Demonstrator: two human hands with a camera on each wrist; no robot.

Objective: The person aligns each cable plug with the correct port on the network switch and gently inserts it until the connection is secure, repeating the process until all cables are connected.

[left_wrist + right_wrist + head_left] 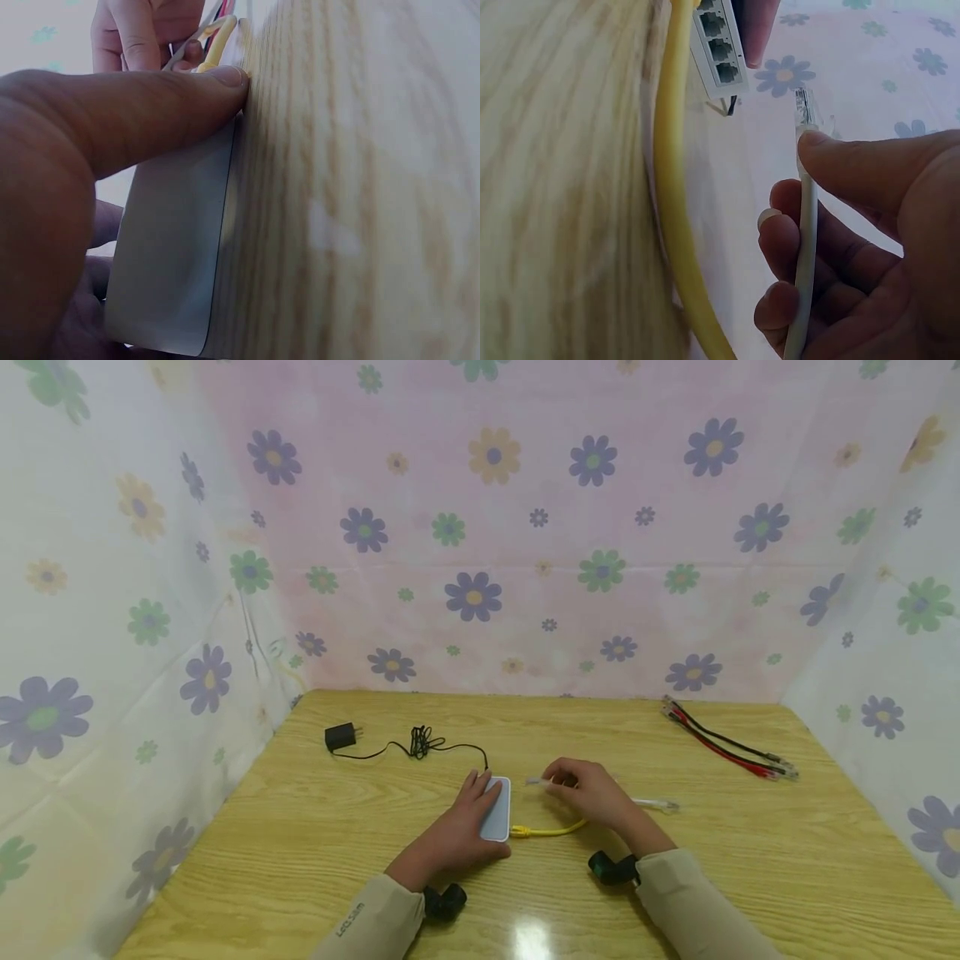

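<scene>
While my left hand [463, 828] grips the switch [498, 820] and my right hand [592, 791] pinches the white cable [808, 221], I judge misalignment could jam the plug [803, 109] against a port [727, 73].

There, the left hand [456, 837] partly hides the pale box [497, 817]! And the right wrist view's bottom edge cuts off the yellow cable [670, 150].

White cable [806, 232] (clear-tipped) points toward the ported box [497, 814].
</scene>
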